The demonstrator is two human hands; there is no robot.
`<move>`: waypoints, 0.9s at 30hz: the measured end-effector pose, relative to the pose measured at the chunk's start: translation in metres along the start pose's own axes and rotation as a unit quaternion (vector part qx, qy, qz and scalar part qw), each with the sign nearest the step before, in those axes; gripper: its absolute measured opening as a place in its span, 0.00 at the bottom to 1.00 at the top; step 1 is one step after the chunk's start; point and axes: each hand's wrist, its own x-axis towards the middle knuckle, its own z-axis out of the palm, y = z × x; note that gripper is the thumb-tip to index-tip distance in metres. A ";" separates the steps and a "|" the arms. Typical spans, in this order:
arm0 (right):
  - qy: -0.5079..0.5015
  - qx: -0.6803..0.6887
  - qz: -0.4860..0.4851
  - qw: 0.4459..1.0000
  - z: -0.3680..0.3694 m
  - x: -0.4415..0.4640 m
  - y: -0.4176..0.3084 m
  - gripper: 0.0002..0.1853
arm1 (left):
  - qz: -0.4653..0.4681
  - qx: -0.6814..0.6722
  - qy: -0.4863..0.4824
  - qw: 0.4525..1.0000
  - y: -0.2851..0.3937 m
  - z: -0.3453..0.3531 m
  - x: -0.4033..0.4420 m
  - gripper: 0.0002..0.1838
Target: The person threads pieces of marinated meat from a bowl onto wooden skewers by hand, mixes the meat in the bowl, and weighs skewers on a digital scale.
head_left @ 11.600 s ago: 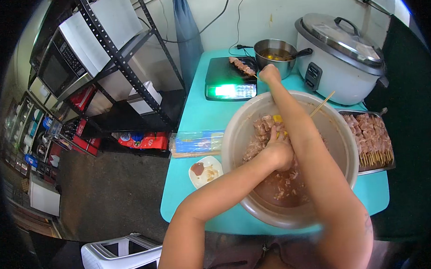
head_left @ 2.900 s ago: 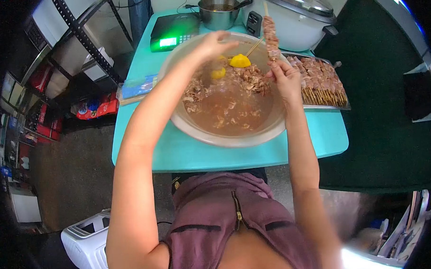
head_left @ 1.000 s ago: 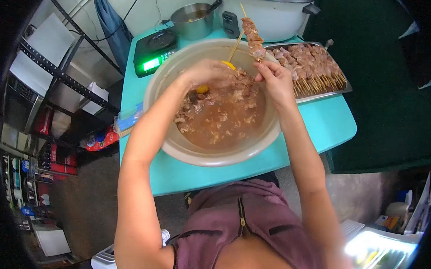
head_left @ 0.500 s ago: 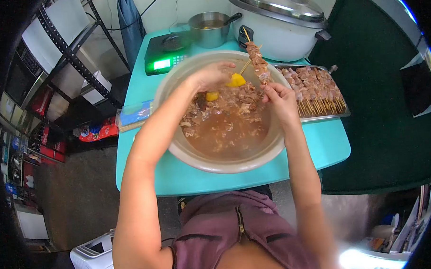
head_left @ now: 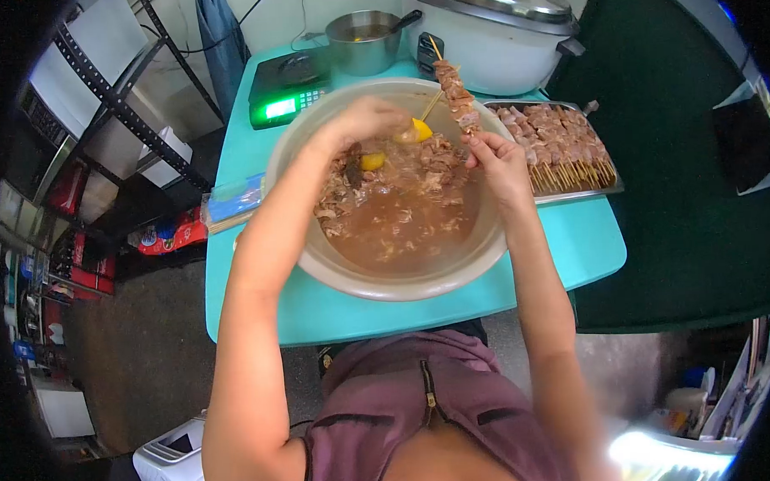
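Observation:
A large beige basin (head_left: 378,287) holds raw meat pieces (head_left: 437,166) in brownish liquid, with yellow lemon halves (head_left: 372,161) among them. Over the basin's back left part is my left hand (head_left: 371,122), its fingers blurred and partly hidden, so whether it holds anything does not show. My right hand (head_left: 494,156) pinches the lower end of a meat skewer (head_left: 456,94), which stands tilted up over the basin's right rim. Several bare sticks (head_left: 432,106) lean near the back of the basin. To the right, a metal tray (head_left: 574,193) carries rows of finished meat skewers (head_left: 560,141).
Behind the basin are a black scale (head_left: 286,89) with a lit green display, a metal pot (head_left: 363,46) with a dark handle, and a large white cooker (head_left: 488,46). A plastic packet of sticks (head_left: 233,202) lies left on the turquoise table (head_left: 345,325). A black shelf (head_left: 108,89) stands left.
The meat skewer has left the scale and is now in my right hand. My left hand has shifted slightly over the basin since the last frames. The camera view has tilted slightly.

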 end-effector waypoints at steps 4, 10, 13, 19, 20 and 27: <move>-0.019 -0.014 0.014 1.000 -0.002 0.000 0.000 0.08 | -0.087 -0.214 -0.022 0.973 0.002 -0.008 -0.005 0.15; -0.035 -0.006 0.004 0.999 -0.004 0.001 -0.001 0.09 | -0.111 -0.393 -0.019 0.913 0.003 -0.012 -0.004 0.18; 0.003 -0.078 0.012 0.997 -0.004 0.001 0.000 0.09 | -0.005 -0.178 0.048 0.983 0.013 -0.018 -0.011 0.11; -0.043 -0.041 0.005 0.998 0.000 -0.001 -0.001 0.11 | 0.106 0.193 0.159 0.962 0.044 -0.095 -0.108 0.07; -0.036 -0.040 0.004 0.999 -0.001 0.000 0.000 0.11 | 0.111 0.255 0.195 0.941 0.046 -0.105 -0.136 0.06; -0.042 -0.049 -0.009 0.998 -0.001 0.000 0.000 0.13 | -0.097 0.248 0.209 0.941 -0.031 -0.092 -0.251 0.04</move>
